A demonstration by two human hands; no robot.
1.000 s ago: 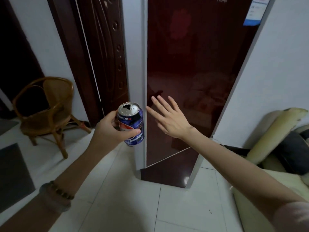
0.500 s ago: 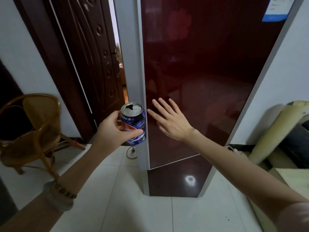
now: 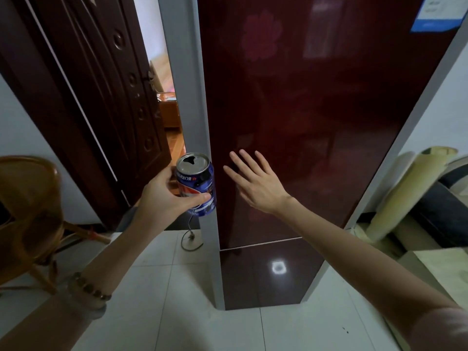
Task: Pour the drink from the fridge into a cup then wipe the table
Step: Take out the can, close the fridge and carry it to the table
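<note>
Grips a blue cylindrical metal can, shiny top opened, upright in the left hand, thumb across the front, fingers curled behind. Spreads the right hand wide and flat just right of the can, holding nothing, touching or just off the glossy dark-red fridge door. Wears a beaded bracelet on the left wrist, curved wooden chair further left.

1. A white tiled floor is carrying everything here.
2. A dark red fridge is standing on it.
3. A wicker chair is sitting at the left.
4. A cable is lying just beside the fridge's left edge.
</note>
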